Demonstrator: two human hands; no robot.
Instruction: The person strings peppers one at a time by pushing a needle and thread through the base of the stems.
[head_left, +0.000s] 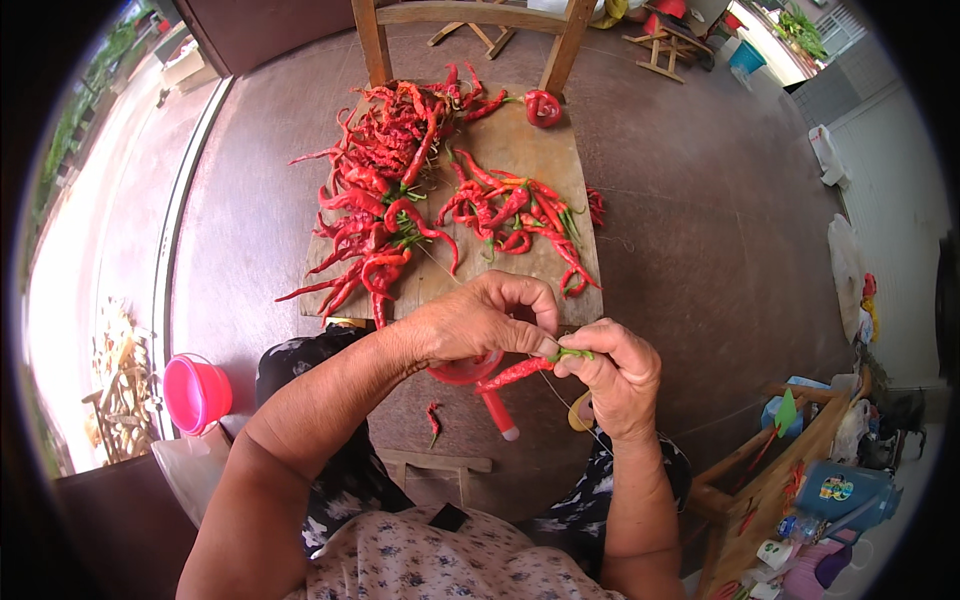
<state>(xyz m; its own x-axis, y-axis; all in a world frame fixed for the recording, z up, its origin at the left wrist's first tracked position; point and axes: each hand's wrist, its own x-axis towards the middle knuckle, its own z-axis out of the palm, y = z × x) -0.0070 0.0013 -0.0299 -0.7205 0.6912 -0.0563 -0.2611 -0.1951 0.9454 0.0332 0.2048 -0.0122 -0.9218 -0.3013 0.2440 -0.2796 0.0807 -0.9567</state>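
Observation:
My left hand (495, 315) pinches the stem end of a red chili pepper (517, 372) between thumb and forefinger. From the other side, my right hand (619, 375) grips its green stem (574, 353). A thin pale thread (559, 395) hangs by my right hand and runs down toward my knee. Beyond my hands, on the wooden chair seat (487, 289), a thick bunch of red chilies (375, 202) lies at the left with stems gathered inward. A looser heap of red chilies (517, 206) lies at the right. Whether a needle is held cannot be seen.
A red plastic vessel with a handle (499, 412) is partly hidden below my hands. One small chili (433, 424) lies on the floor. At left stands a pink bucket (196, 394); at right, a wooden bench (765, 495) carries a blue jug (844, 491) and other goods.

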